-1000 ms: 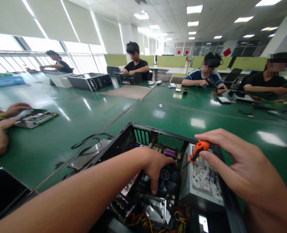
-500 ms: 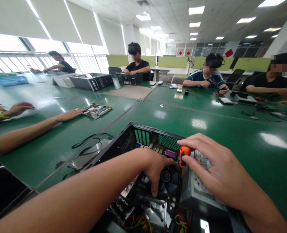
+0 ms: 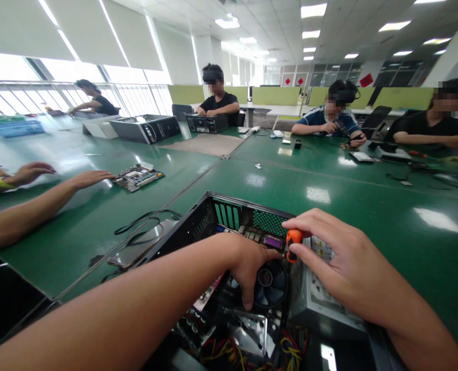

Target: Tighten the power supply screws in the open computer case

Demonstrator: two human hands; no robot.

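An open black computer case (image 3: 252, 207) stands in front of me, with a motherboard, bundled coloured wires and a round black cooling fan (image 3: 271, 283) inside. My left hand (image 3: 248, 265) reaches into it with thumb and forefinger spread along the fan's left and upper edge; its other fingers are hidden. Between the thumb and fingertips of my right hand (image 3: 339, 257) is the orange-and-black handle of a screwdriver (image 3: 294, 243), held upright at the fan's upper right. The screwdriver's lower end cannot be made out. Beside it lies the grey metal drive cage (image 3: 317, 304).
Left of the case lie a phone-like flat slab (image 3: 142, 252) and a black cable (image 3: 136, 229). A co-worker's hand (image 3: 92, 178) touches a loose circuit board (image 3: 140, 178). Across the green table (image 3: 221, 180) several people work among more computer cases and parts.
The co-worker's hand and the loose circuit board at the left have moved further left. My hands keep nearly the same place, with the screwdriver still in my right.
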